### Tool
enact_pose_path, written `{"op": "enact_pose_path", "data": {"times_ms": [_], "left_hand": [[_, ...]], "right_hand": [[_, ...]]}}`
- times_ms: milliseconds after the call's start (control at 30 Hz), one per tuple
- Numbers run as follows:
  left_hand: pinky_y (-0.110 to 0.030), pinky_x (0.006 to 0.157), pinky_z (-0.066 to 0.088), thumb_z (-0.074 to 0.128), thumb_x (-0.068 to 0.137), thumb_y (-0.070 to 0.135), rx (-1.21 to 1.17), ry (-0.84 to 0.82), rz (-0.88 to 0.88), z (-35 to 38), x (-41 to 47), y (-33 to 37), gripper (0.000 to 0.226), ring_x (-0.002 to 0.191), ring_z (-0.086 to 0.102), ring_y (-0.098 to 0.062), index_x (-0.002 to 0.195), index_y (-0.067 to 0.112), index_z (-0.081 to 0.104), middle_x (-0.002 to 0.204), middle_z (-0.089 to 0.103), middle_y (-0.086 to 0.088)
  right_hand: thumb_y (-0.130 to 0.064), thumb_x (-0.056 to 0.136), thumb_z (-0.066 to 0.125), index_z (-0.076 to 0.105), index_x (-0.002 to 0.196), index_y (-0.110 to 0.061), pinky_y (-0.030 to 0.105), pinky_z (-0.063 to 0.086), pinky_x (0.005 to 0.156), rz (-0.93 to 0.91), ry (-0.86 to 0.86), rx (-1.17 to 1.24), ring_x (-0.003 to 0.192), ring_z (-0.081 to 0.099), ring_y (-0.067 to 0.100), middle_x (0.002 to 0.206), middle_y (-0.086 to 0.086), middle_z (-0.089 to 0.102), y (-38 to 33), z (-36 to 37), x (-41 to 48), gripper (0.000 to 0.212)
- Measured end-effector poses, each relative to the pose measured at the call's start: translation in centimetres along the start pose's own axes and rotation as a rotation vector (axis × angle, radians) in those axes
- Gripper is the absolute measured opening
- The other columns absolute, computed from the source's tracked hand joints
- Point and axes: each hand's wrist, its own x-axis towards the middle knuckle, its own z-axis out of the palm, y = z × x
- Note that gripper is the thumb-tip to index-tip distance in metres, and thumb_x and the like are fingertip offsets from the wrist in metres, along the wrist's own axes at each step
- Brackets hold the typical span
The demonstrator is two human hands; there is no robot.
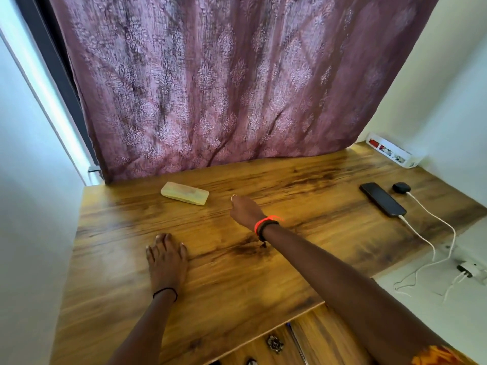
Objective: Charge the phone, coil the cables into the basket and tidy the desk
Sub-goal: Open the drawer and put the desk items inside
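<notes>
The wooden table fills a narrow alcove between white walls, and its grain is streaked dark in places. A mauve patterned curtain hangs down to its far edge at 12 o'clock.

The phone lies face up at 3 o'clock with a white cable plugged into its near end. The cable runs off the table's edge to a charger plug at 4 o'clock. A small black case sits just beyond the phone, with a second white lead coming from it.

A white power strip rests in the corner at 2 o'clock; its markings are too small to read. A pale yellow block lies at 11 o'clock.

The left hand rests flat on the table at 8 o'clock, its fingers straight. The right hand reaches over the middle and wears red and black wristbands. It is blurred, and I cannot tell how its fingers lie.
</notes>
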Motion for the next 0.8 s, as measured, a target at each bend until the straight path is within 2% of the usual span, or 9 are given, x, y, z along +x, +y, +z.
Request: {"op": "enact_pose_path", "data": {"times_ms": [67,133,233,333,433,500,600,700,800], "left_hand": [[-0.048,0.116,0.016,0.033,0.095,0.039,-0.006,-0.007,-0.004,0.1,0.1,-0.1,0.050,0.131,0.034,-0.032,0.134,0.008,0.037,0.140,0.038,-0.015],[-0.049,0.116,0.016,0.033,0.095,0.039,-0.007,-0.003,0.001,0.1,0.0,-0.1,0.050,0.131,0.035,-0.032,0.135,0.008,0.037,0.141,0.038,-0.014],[-0.048,0.116,0.016,0.035,0.095,0.038,-0.021,-0.002,-0.006,-0.1,0.0,0.1,0.049,0.132,0.034,-0.031,0.134,0.009,0.037,0.142,0.038,-0.013],[-0.048,0.116,0.017,0.038,0.094,0.038,-0.023,0.001,-0.010,-0.3,-0.1,0.4,0.049,0.132,0.034,-0.030,0.134,0.010,0.039,0.142,0.038,-0.012],[-0.048,0.116,0.019,0.035,0.094,0.038,-0.018,0.023,-0.013,-0.5,-0.1,0.5,0.048,0.131,0.036,-0.030,0.132,0.010,0.042,0.140,0.040,-0.012],[-0.048,0.115,0.020,0.029,0.090,0.041,-0.017,0.029,-0.016,-0.7,-0.2,0.6,0.053,0.130,0.038,-0.029,0.130,0.010,0.044,0.139,0.041,-0.011],[-0.048,0.116,0.018,0.027,0.090,0.042,-0.012,0.018,-0.010,-0.8,-0.2,0.6,0.054,0.132,0.036,-0.028,0.132,0.011,0.042,0.141,0.040,-0.010],[-0.047,0.117,0.016,0.035,0.094,0.038,-0.024,0.008,-0.011,-0.8,-0.2,0.5,0.048,0.134,0.033,-0.027,0.134,0.011,0.041,0.142,0.038,-0.010],[-0.047,0.117,0.015,0.030,0.094,0.040,-0.023,-0.007,-0.011,-0.9,-0.2,0.5,0.050,0.134,0.033,-0.027,0.134,0.011,0.040,0.143,0.038,-0.010]], "right_hand": [[-0.007,0.087,0.045,0.054,0.092,-0.003,0.037,0.038,0.069,-0.028,-0.006,0.023,0.099,0.057,0.038,0.105,0.025,0.061,-1.1,1.1,1.8,0.011],[-0.008,0.088,0.045,0.054,0.100,0.000,0.040,0.043,0.075,-0.045,-0.029,0.022,0.104,0.055,0.039,0.110,0.024,0.060,-2.0,2.4,3.8,0.017],[-0.009,0.091,0.043,0.046,0.130,-0.005,0.044,0.043,0.094,-0.049,-0.084,-0.004,0.119,0.047,0.038,0.128,0.021,0.052,-3.1,4.4,6.4,0.040],[-0.012,0.094,0.039,0.026,0.146,-0.017,0.046,0.031,0.108,-0.068,-0.137,-0.074,0.131,0.031,0.038,0.145,0.017,0.034,-4.0,6.0,8.1,0.053],[-0.016,0.097,0.036,0.013,0.149,-0.024,0.048,0.017,0.116,-0.091,-0.167,-0.149,0.142,0.012,0.037,0.157,0.011,0.011,-4.7,7.1,9.4,0.058],[-0.018,0.099,0.035,0.009,0.150,-0.025,0.049,0.011,0.117,-0.109,-0.189,-0.197,0.144,0.006,0.035,0.159,0.008,0.004,-4.9,7.4,10.0,0.057],[-0.021,0.099,0.035,0.010,0.149,-0.023,0.050,0.012,0.116,-0.120,-0.201,-0.223,0.144,0.008,0.035,0.158,0.010,0.007,-4.7,7.9,10.2,0.056],[-0.018,0.096,0.037,0.022,0.147,-0.021,0.048,0.020,0.114,-0.117,-0.126,-0.173,0.140,0.019,0.038,0.153,0.017,0.020,-4.3,7.6,9.4,0.053],[-0.020,0.095,0.043,0.034,0.141,-0.016,0.045,0.025,0.109,-0.095,-0.068,-0.114,0.135,0.027,0.038,0.147,0.020,0.028,-3.9,6.8,7.9,0.048]]}}
